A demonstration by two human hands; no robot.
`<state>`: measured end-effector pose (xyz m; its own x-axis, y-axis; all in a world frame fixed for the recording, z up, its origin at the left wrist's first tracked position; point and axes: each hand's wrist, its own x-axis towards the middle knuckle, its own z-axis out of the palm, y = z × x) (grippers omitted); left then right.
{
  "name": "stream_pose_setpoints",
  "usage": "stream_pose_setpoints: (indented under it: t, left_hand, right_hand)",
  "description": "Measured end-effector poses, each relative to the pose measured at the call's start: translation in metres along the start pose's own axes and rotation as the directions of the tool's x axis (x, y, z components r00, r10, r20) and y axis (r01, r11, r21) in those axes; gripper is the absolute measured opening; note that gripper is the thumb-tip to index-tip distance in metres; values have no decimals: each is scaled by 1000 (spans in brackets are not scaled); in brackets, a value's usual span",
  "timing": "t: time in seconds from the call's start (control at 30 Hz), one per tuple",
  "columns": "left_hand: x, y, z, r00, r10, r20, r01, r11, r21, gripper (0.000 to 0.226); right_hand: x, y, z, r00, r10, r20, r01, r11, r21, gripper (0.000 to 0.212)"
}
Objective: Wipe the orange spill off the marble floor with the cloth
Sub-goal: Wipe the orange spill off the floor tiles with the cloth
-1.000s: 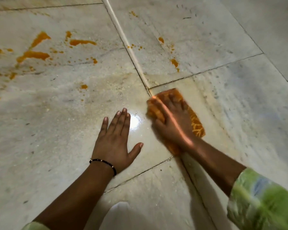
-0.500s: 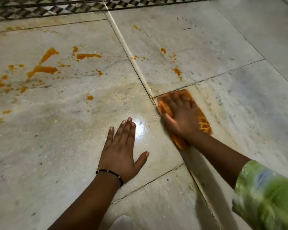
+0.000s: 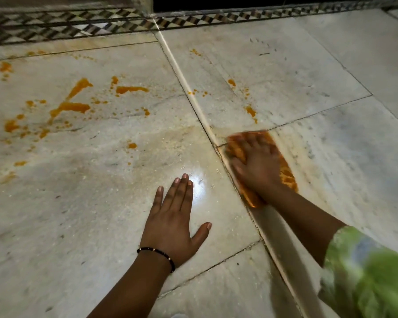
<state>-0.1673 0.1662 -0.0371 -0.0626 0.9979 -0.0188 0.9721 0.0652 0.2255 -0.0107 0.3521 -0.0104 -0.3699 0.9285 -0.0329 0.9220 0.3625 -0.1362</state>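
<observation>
The right hand (image 3: 256,166) lies flat on the orange-stained cloth (image 3: 287,177), fingers spread and pressing it against the marble floor (image 3: 101,214) just right of the raised seam strip (image 3: 193,106); hand and cloth are motion-blurred. The cloth sits at about 2 o'clock from the left hand (image 3: 172,226), which rests palm-down on the floor, its fingers straight and close together, thumb angled out toward 3 o'clock, holding nothing. A dark beaded bracelet (image 3: 156,254) circles the left wrist, and a green patterned sleeve (image 3: 365,271) covers the right upper forearm. The orange spill (image 3: 69,106) lies mostly toward 10 o'clock from the left hand, in streaks and droplets, well apart from the cloth. Smaller orange spots (image 3: 251,111) sit at 12 o'clock just beyond the cloth. A patterned tile border (image 3: 78,28) runs along the far edge.
</observation>
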Motion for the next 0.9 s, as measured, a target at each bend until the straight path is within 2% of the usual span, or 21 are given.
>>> stream_pose_setpoints:
  t: [0.07,0.13,0.2,0.27,0.3,0.37,0.43,0.5,0.57,0.6,0.67,0.73,0.83,0.9]
  left_hand:
    - [-1,-1,-1,1000,-5,11,5,1000,3,83]
    - [-2,-2,-1,1000,-5,21,5,1000,4,83]
    - [-2,-3,0,1000,0,16,0,1000,-1,83]
    - [-2,-3,1,1000,2,1,-2,1000,-5,83]
    - [-2,-2,1,1000,-1,-5,1,1000,-9,83]
    - [-2,-1,0,1000,-5,-7,4,1000,-15,83]
    - [-3,-1,-1,1000,-5,3,5,1000,-17,83]
    - [-4,-2,-2,1000,-8,18,8,1000,-2,83]
    - [-4,-1,-6,999,0,42,0,1000,-10,82]
    - [-6,-4,-10,999,-2,36,3,1000,-13,82]
    - [-15,-20,-19,1000,-24,19,24,1000,-16,82]
    - [-36,-54,-38,1000,10,26,-11,999,48,83]
    - [-80,-124,-88,984,99,150,-134,959,248,83]
    - [-108,-167,-128,974,138,182,-197,910,365,83]
  right_hand:
    - [-6,-38,6,985,-173,25,172,984,39,64]
    - [-34,-43,4,927,-370,56,365,928,78,63]
    - [-62,-13,2,861,-504,72,496,862,103,64]
    - [-76,32,0,825,-557,97,549,830,102,64]
    - [-75,52,-2,835,-540,107,534,841,81,65]
    - [-55,71,-4,901,-418,113,418,908,32,69]
    - [-19,58,-4,971,-231,65,231,973,9,74]
    - [17,21,-1,997,-78,17,78,997,-2,78]
    - [37,-26,3,995,-91,28,91,996,17,74]
    - [36,-51,6,984,-174,40,173,984,34,70]
    - [9,-89,12,907,-416,67,413,909,58,67]
    - [-35,-98,15,777,-622,101,620,783,53,64]
    - [-76,-68,11,612,-771,177,778,627,41,67]
    - [-57,-53,-1,565,-783,259,818,573,-52,75]
